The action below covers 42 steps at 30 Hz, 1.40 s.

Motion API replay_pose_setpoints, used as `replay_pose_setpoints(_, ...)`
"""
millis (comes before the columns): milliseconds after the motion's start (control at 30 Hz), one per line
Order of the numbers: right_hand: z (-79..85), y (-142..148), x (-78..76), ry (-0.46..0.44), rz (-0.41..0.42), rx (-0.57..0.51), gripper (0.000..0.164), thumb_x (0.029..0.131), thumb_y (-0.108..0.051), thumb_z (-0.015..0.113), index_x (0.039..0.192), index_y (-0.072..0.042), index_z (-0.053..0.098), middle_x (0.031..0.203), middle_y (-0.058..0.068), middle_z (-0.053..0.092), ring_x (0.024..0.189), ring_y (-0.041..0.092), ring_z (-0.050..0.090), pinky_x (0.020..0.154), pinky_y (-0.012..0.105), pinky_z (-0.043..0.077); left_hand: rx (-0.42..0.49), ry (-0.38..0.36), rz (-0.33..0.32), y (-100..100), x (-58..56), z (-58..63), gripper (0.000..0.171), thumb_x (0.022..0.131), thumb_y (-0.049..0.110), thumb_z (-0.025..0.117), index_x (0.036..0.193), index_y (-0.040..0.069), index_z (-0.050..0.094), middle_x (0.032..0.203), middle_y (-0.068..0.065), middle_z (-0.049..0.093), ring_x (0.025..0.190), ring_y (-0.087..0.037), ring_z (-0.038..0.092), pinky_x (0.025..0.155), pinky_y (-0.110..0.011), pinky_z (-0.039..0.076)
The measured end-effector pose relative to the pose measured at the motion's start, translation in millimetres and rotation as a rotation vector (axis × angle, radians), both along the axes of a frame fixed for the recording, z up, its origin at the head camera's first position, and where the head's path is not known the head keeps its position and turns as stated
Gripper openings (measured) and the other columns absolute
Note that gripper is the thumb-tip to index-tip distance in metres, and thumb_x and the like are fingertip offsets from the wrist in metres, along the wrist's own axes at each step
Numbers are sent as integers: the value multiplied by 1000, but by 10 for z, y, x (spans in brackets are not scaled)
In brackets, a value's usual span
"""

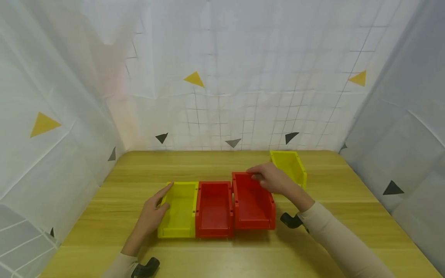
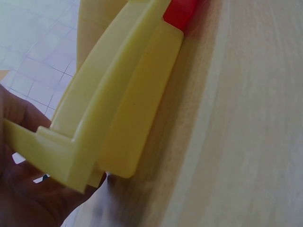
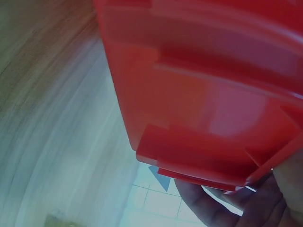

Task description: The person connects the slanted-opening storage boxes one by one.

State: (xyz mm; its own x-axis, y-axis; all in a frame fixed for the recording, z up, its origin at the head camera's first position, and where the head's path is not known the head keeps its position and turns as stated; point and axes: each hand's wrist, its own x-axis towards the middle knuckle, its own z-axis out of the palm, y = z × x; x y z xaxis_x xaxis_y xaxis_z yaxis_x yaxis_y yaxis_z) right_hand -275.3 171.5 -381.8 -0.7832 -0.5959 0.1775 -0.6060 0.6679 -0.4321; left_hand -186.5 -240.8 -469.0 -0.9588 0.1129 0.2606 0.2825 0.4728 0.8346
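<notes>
My left hand (image 1: pixel 152 212) holds the left side of a yellow storage bin (image 1: pixel 179 208), index finger up at its back corner and thumb over the side wall. In the left wrist view, fingers curl around the yellow bin's edge (image 2: pixel 113 99). A red storage bin (image 1: pixel 214 210) stands against the yellow one's right side. To its right, my right hand (image 1: pixel 272 179) grips a second red bin (image 1: pixel 252 200) by its back right rim. That bin is raised and slightly turned beside the first red one. Its red outer wall (image 3: pixel 213 104) fills much of the right wrist view.
Another yellow bin (image 1: pixel 288 166) stands at the back right of the wooden table (image 1: pixel 194 258), partly behind the right hand. White sheeting (image 1: pixel 236 77) with triangles and grid lines encloses the back and sides. Black wrist devices (image 1: pixel 291 220) sit at both sleeves.
</notes>
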Motion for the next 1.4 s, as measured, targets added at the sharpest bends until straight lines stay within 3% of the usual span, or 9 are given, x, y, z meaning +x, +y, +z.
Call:
replay_pose_setpoints(300,-4,8,19,3,26,-44,33,99,-4,67,132,-5,71,119,7,73,95,21,66,87,42,59,2,4,-1,12,-2,11,64,98,-11,52,159,6,43,160,-20,39,148,-41,32,116,-62,29)
replay_pose_setpoints(433,15,-42,128,5,-29,-65,47,99,-27,72,142,-9,65,132,8,68,112,27,65,94,48,56,-4,11,-6,-3,-11,-23,64,99,-10,51,159,9,44,161,-16,40,149,-38,33,116,-60,29)
replay_pose_setpoints(600,61,-152,349,16,-105,9,74,88,-65,70,147,-21,61,146,10,57,131,35,52,96,59,52,-3,9,-5,-4,-11,-20,63,99,-9,52,159,9,44,161,-16,40,148,-38,32,116,-60,29)
replay_pose_setpoints(800,-5,-264,514,65,-107,125,97,76,-87,62,155,-31,52,159,11,43,141,40,38,91,63,53,2,1,3,-8,-17,-8,63,98,-9,53,159,9,44,160,-17,40,148,-38,34,116,-60,30)
replay_pose_setpoints(1000,-73,-331,579,102,-134,157,108,69,-92,62,159,-33,47,160,12,40,142,40,35,91,67,51,9,-3,4,-9,-20,-10,63,98,-9,54,159,8,44,160,-18,40,148,-39,34,115,-60,30)
replay_pose_setpoints(1233,-124,-379,591,158,-143,143,103,71,-87,66,157,-32,50,152,12,45,137,37,38,100,67,42,2,7,1,-10,-8,-1,63,98,-9,54,158,8,45,160,-18,40,148,-39,34,115,-60,30)
replay_pose_setpoints(1400,-132,-388,599,172,-142,137,100,72,-84,69,155,-31,53,149,12,46,135,36,39,100,64,42,7,8,-4,-15,-7,4,62,99,-9,53,159,6,43,160,-20,39,148,-41,33,115,-61,29)
